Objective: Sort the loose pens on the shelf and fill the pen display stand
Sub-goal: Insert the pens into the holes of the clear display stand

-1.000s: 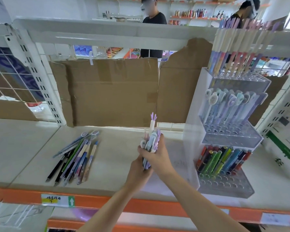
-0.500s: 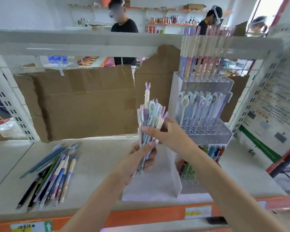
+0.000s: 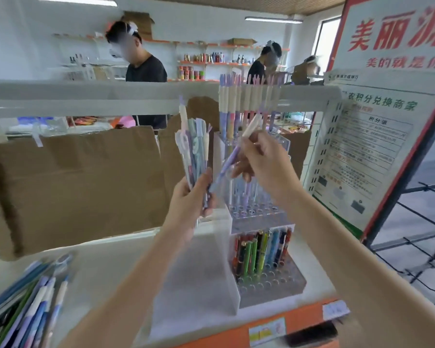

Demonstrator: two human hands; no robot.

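My left hand (image 3: 190, 197) grips a bunch of pastel pens (image 3: 194, 149) upright in front of the cardboard. A single purple and cream pen (image 3: 236, 151) is pinched in my right hand (image 3: 264, 159), slanting from the bunch up toward the stand's top tier. The clear tiered pen display stand (image 3: 264, 285) stands on the shelf at right: tall pastel pens (image 3: 239, 109) in its top tier, a middle tier mostly hidden behind my right hand, darker coloured pens (image 3: 259, 249) in the bottom tier. Loose pens (image 3: 28, 300) lie in a pile at the lower left.
Brown cardboard (image 3: 76, 179) lines the back of the white shelf (image 3: 106, 267). An upper shelf rail (image 3: 86, 96) crosses overhead. A red-framed poster board (image 3: 377, 136) stands at right. Three people stand behind the shelving. The shelf's orange front edge (image 3: 304, 320) runs below.
My right hand has drawn one pen out of the bunch and lifted it toward the stand. The view has tilted up and shifted right, so the stand sits closer to centre.
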